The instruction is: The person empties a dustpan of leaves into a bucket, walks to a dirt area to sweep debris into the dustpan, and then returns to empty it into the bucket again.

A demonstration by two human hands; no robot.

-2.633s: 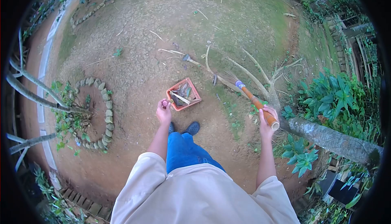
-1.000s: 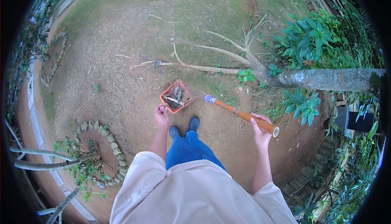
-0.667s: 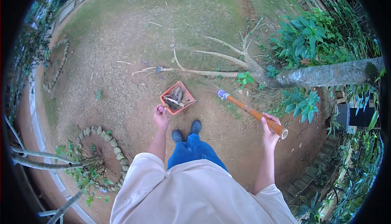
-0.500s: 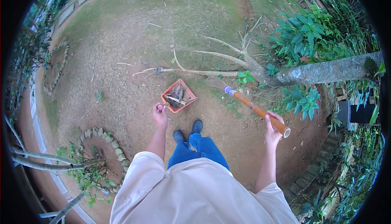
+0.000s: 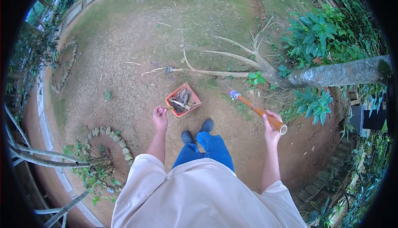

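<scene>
My left hand (image 5: pixel 160 119) is closed around the short visible end of a handle leading to an orange dustpan (image 5: pixel 192 106). Dry leaves (image 5: pixel 180 97) and a pale strip lie inside the pan, which is in front of my feet. My right hand (image 5: pixel 272 130) grips the thick bamboo handle of a stick broom (image 5: pixel 258 110). Purple binding circles the broom's neck, and its thin bristles point away from me, blurred against the soil to the right of the dustpan.
A tree trunk (image 5: pixel 340 71) rises at the right, with bare roots or branches (image 5: pixel 236 58) spreading over the ground. Leafy plants (image 5: pixel 313 103) grow beside it. A stone ring (image 5: pixel 120 142) surrounds a plant at the left. Scattered twigs (image 5: pixel 164 24) lie ahead.
The view has shifted slightly, and the ground appears further right. My right hand and the broom have come a little left, toward my body. The dustpan has shifted slightly left relative to the ground.
</scene>
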